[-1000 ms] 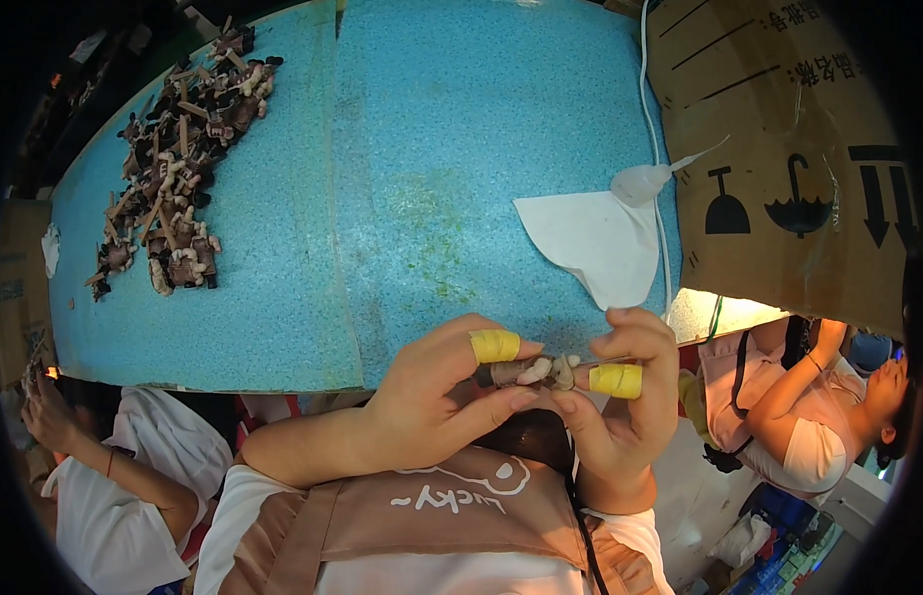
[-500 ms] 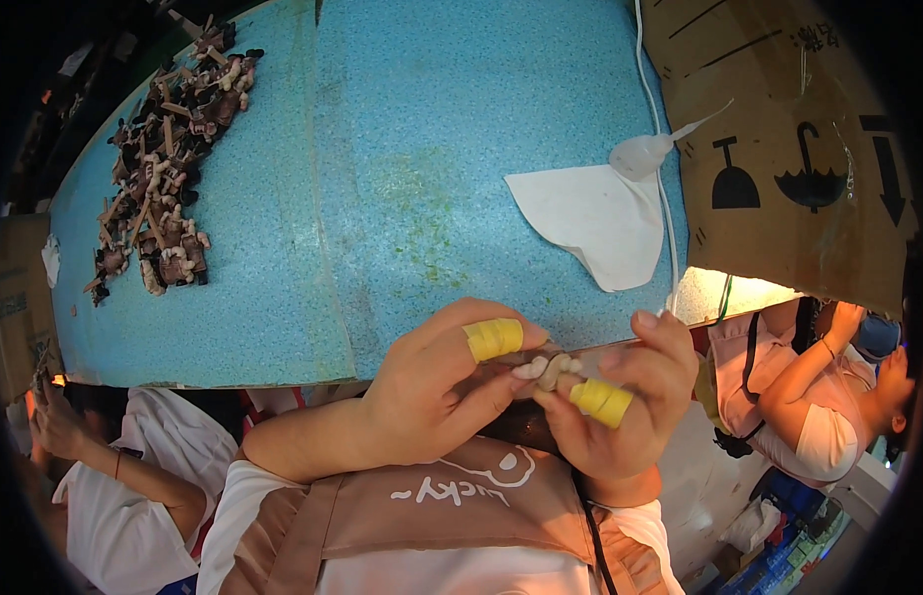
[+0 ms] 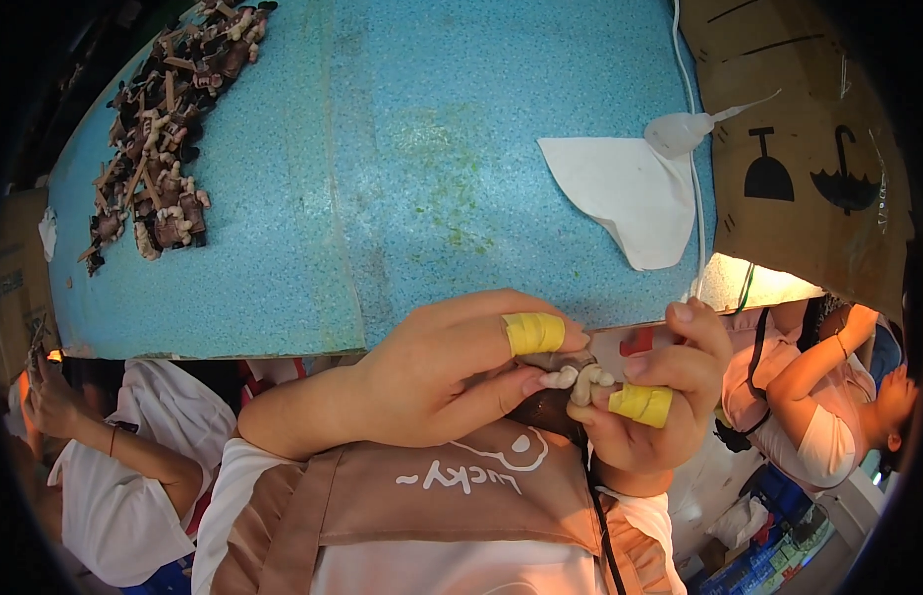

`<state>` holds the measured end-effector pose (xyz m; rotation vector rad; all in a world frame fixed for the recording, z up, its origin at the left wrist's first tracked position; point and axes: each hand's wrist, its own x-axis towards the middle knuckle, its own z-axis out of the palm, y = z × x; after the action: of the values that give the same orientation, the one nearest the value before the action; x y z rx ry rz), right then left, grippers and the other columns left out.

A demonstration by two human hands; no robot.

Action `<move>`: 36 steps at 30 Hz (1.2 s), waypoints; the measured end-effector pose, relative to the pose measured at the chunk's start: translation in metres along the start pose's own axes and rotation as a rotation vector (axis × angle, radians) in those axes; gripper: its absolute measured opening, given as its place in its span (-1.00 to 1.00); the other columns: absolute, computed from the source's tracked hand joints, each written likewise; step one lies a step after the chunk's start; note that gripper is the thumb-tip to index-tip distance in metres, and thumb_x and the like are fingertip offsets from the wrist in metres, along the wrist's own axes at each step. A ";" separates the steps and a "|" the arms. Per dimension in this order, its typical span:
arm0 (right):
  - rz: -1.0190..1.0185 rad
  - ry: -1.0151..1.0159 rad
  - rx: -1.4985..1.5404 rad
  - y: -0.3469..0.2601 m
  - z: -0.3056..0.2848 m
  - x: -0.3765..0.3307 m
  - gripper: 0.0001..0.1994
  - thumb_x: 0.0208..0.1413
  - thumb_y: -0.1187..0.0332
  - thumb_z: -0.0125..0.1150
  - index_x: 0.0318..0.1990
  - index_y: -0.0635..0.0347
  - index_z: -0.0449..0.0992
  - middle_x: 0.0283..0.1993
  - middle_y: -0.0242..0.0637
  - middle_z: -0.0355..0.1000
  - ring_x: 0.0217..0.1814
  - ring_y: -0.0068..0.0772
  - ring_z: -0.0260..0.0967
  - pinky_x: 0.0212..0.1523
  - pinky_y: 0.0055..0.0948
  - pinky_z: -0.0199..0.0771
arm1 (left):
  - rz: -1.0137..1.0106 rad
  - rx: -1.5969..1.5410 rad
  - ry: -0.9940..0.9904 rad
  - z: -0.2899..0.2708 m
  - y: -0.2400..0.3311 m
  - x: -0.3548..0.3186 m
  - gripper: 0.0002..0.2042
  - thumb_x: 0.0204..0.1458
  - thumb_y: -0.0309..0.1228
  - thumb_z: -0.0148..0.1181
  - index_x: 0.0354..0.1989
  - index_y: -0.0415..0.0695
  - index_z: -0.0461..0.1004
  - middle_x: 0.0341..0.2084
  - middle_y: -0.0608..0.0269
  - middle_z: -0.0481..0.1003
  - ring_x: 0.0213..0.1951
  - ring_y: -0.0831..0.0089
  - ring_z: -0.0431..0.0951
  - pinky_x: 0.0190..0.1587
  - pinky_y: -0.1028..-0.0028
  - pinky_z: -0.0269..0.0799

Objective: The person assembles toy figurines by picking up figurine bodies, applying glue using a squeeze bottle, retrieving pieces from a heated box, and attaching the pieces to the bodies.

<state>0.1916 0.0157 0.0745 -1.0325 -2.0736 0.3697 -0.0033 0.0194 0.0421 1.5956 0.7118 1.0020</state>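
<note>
Head view: both hands meet just below the near edge of the blue bench [image 3: 382, 198], over a brown apron. Left hand [image 3: 432, 372] curled, index finger wrapped in yellow tape, thumb and fingertips pressed onto a small brown-and-cream figure part [image 3: 573, 381]. Right hand [image 3: 660, 397] also curled, yellow tape on one finger, pinching the same part from the opposite side. The part sits between the two hands, touching the fingertips of both; its cream pegs show in the gap, the dark body mostly hidden beneath the left hand's fingers.

Up and to the right of the hands, on the bench: a white paper sheet [image 3: 620, 193], one corner hanging towards the bench edge. Just beyond the sheet, a small clear squeeze bottle [image 3: 685, 131] lying on its side, nozzle pointing right. A thin white cord [image 3: 692, 149] runs along the bench's right margin beside a piece of brown cardboard [image 3: 808, 149].

Far up and to the left of the left hand: a pile of brown and cream parts [image 3: 164, 149], well apart from the hands
</note>
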 end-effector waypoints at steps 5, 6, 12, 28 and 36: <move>-0.077 0.055 -0.048 0.001 0.004 -0.005 -0.79 -0.27 0.25 0.33 -0.49 -0.07 0.38 -0.36 -0.54 0.30 -0.06 -0.33 0.23 0.02 -0.15 0.11 | 0.019 -0.005 -0.010 0.002 0.001 -0.002 -0.74 -0.08 -0.58 0.06 -0.16 -0.26 0.38 -0.21 -0.05 0.43 -0.22 0.18 0.49 -0.20 0.40 0.42; -0.169 0.105 -0.133 0.001 0.006 -0.006 -0.79 -0.27 0.25 0.33 -0.50 -0.08 0.37 -0.35 -0.56 0.30 -0.06 -0.36 0.23 0.03 -0.15 0.10 | 0.011 -0.005 -0.003 0.002 0.001 -0.002 -0.74 -0.08 -0.58 0.06 -0.16 -0.27 0.38 -0.20 -0.06 0.43 -0.22 0.19 0.50 -0.20 0.40 0.42; -0.198 0.212 -0.258 -0.002 0.013 -0.014 -0.79 -0.29 0.27 0.32 -0.47 -0.12 0.38 -0.31 -0.60 0.30 -0.08 -0.43 0.25 0.07 -0.19 0.06 | -0.017 -0.090 0.000 0.000 0.003 -0.002 -0.71 -0.15 -0.50 0.14 -0.18 -0.25 0.38 -0.19 -0.09 0.41 -0.22 0.18 0.49 -0.20 0.39 0.42; 0.170 -0.163 0.398 0.004 0.008 -0.003 -0.74 -0.38 0.49 0.32 -0.42 0.25 0.44 -0.20 -0.10 0.40 -0.11 -0.02 0.30 -0.09 -0.12 0.27 | 0.131 0.127 0.110 0.004 0.003 -0.002 -0.58 -0.40 -0.53 0.19 -0.23 -0.26 0.30 -0.28 -0.03 0.38 -0.34 0.06 0.44 -0.33 0.33 0.40; 0.146 -0.194 0.287 -0.001 0.009 0.002 -0.77 -0.42 0.52 0.31 -0.48 0.26 0.44 -0.25 -0.11 0.41 -0.14 -0.03 0.32 -0.07 -0.17 0.32 | 0.177 0.235 0.094 0.003 -0.001 -0.003 -0.51 -0.41 -0.51 0.19 -0.17 -0.25 0.26 -0.31 0.01 0.39 -0.38 0.08 0.45 -0.37 0.30 0.39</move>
<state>0.1834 0.0172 0.0699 -1.0070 -2.0408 0.8452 -0.0017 0.0152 0.0405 1.8500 0.7865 1.1618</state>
